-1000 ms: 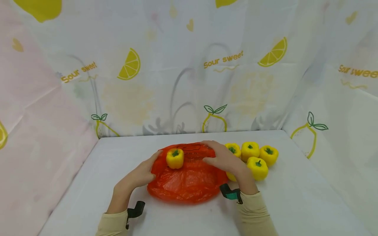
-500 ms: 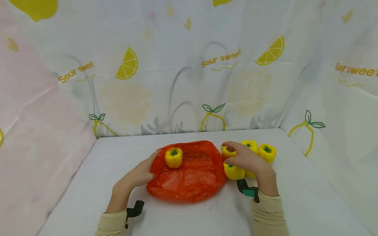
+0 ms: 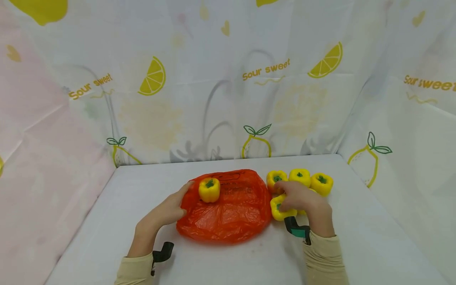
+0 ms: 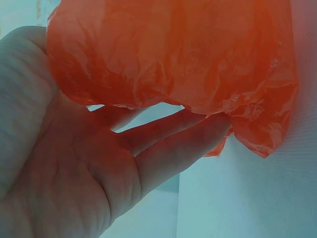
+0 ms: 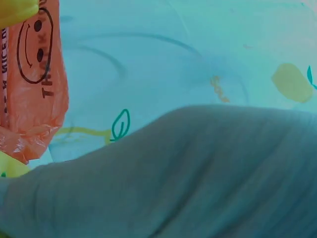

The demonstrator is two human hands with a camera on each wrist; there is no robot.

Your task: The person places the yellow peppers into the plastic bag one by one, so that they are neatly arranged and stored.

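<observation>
R hand grip curls round nearest yellow pepper, just beside orange bag. L hand, fingers straight, pins bag edge. Best to lift pepper straight up, w/o nudging peppers behind.

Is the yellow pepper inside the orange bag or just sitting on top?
On top. The yellow pepper rests fully uncovered, green stem up, on the flat orange bag.

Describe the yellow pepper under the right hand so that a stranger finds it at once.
Start at the orange plastic bag on the white table. Just off its right edge lies a yellow bell pepper. Unlike the three peppers behind it, the right hand grips it.
</observation>
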